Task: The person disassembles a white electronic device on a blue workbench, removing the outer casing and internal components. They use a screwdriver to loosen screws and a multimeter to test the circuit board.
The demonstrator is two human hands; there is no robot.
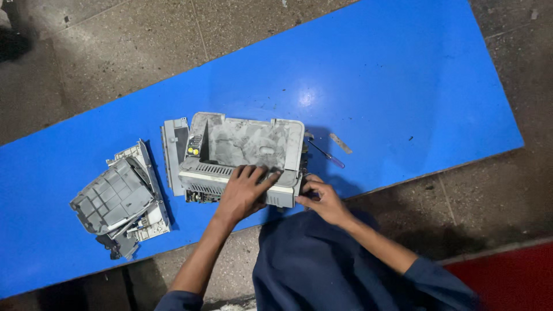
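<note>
A dusty grey printer body (pixel 245 152) with its covers off sits near the front edge of a blue table (pixel 374 75). My left hand (pixel 245 190) lies flat on the printer's near top edge, fingers spread over the vented front panel. At the printer's near right corner, my right hand (pixel 321 196) curls its fingers against the side. Whether the right hand holds anything small is hidden. A screwdriver (pixel 327 154) with a purple handle lies on the table just right of the printer.
Removed grey plastic covers (pixel 118 198) are piled on the table's left. A narrow grey side panel (pixel 173 152) lies against the printer's left side. A small flat strip (pixel 340 143) rests beyond the screwdriver. Speckled stone floor surrounds the table; a red surface (pixel 507 279) is at lower right.
</note>
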